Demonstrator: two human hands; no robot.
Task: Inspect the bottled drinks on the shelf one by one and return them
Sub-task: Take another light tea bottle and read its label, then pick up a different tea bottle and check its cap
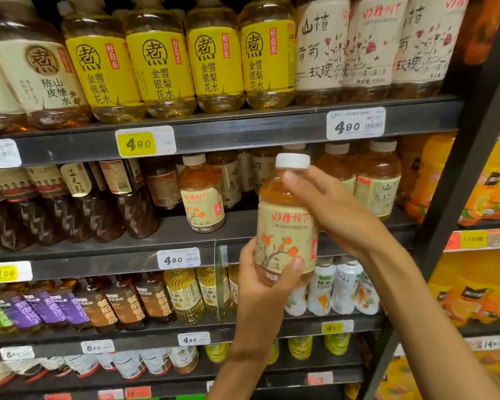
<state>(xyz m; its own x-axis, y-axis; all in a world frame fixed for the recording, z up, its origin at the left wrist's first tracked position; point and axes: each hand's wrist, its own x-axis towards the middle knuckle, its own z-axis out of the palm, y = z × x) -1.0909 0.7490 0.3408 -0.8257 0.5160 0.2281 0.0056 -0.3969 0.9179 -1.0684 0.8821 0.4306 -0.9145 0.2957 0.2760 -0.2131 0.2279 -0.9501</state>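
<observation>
Bottle (286, 226) | amber drink, white cap, beige label | upright in both hands (260, 272)

I see held bottle (286, 226) upright before middle shelf (171, 226). My left hand (264, 272) below at its base, right hand (329, 209) at neck, under cap (292, 161). Matching bottle (201, 194) stands on shelf behind, left. Price tag (178, 258) on shelf edge below.

The top edge is cutting off the caps of the yellow-labelled bottles (162, 67). The held bottle (286, 226) is hiding drinks behind it, and the bottom shelf's price tags (137, 392) are blurring beyond reading.
</observation>
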